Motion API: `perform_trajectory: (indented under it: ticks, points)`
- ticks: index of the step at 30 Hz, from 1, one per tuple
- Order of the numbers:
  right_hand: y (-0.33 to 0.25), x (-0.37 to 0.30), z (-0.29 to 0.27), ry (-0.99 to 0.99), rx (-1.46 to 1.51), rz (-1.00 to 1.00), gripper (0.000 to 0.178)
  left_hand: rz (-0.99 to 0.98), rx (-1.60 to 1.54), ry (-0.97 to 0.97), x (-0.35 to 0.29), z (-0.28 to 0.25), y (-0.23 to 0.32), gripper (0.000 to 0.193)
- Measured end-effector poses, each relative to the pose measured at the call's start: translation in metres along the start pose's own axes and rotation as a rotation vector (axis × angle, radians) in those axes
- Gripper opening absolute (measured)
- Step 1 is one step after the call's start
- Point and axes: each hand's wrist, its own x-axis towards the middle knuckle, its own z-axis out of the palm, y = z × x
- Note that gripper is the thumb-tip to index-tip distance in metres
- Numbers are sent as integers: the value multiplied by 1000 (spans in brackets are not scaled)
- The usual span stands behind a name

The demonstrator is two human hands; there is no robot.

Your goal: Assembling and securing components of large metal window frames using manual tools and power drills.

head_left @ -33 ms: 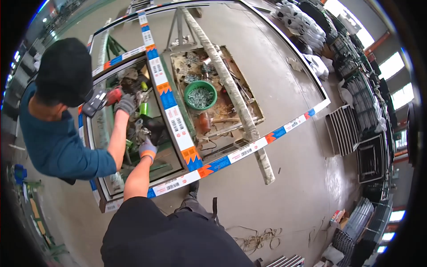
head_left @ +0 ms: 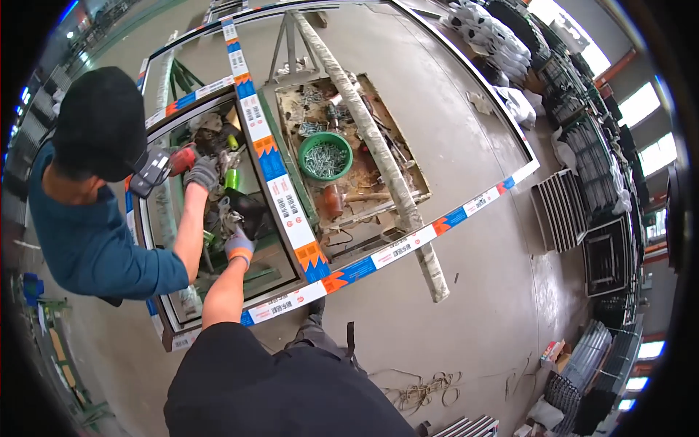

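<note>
My left hand (head_left: pixel 239 244), in a grey glove with an orange cuff, reaches over the inner dark-edged panel (head_left: pixel 291 280) of a large frame. Its fingertips blend into grey and black clutter around a black object (head_left: pixel 247 210), so I cannot tell whether they grip anything. My right hand is out of sight. Across the panel a co-worker in a teal shirt and black cap leans in. That person's gloved hand (head_left: pixel 202 173) is against a red and black power drill (head_left: pixel 180 160). Green bottle-like objects (head_left: pixel 232 178) show within the panel, between the two gloved hands.
White, blue and orange printed tape covers the frame bars (head_left: pixel 275 171). Under the frame, a wooden tray (head_left: pixel 364 182) holds tools and a green bowl (head_left: pixel 303 156) of screws. A wrapped support beam (head_left: pixel 386 149) crosses there. Cord (head_left: pixel 429 390) lies on the floor; stacked frames (head_left: pixel 557 211) line the right.
The co-worker's head and the drill sit slightly lower in the picture. The frame has shifted slightly left in view. My left hand stays at nearly the same spot over the panel.
</note>
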Motion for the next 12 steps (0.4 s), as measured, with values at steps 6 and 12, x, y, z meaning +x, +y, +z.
perform_trajectory:
  ticks: [6,12]
  points:
    - [-47,-21,38,151,-269,64,31,-45,138,122,47,63,-25,62]
    - [-1,70,-9,-108,-77,127,21,232,339,35,53,17,33,64]
